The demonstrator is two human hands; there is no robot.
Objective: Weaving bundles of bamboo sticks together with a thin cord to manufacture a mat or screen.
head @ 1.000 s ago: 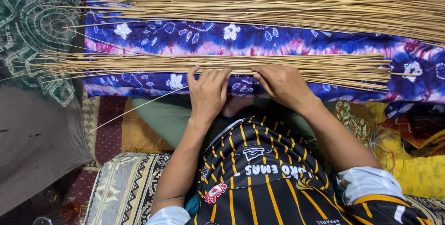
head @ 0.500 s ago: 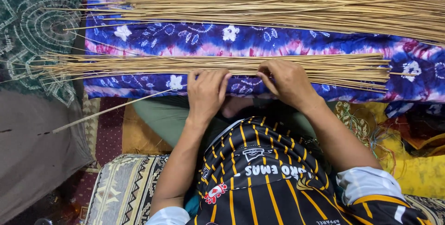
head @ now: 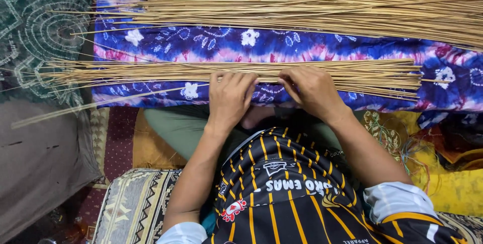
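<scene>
No packages, labels, signs or screens seem visible here.

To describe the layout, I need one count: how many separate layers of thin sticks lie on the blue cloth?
2. One wide layer lies along the cloth's far edge; one narrower layer lies near the person, under both hands.

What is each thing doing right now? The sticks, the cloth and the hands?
Near bundle of thin tan sticks: lying flat across the cloth, both hands on it.
Far heap of thin tan sticks: spread flat, untouched.
Single loose stick: slanting off the cloth's left edge.
Blue and purple tie-dye cloth: spread out under the sticks.
Left hand: fingers curled on the near bundle.
Right hand: pinching sticks.
</scene>
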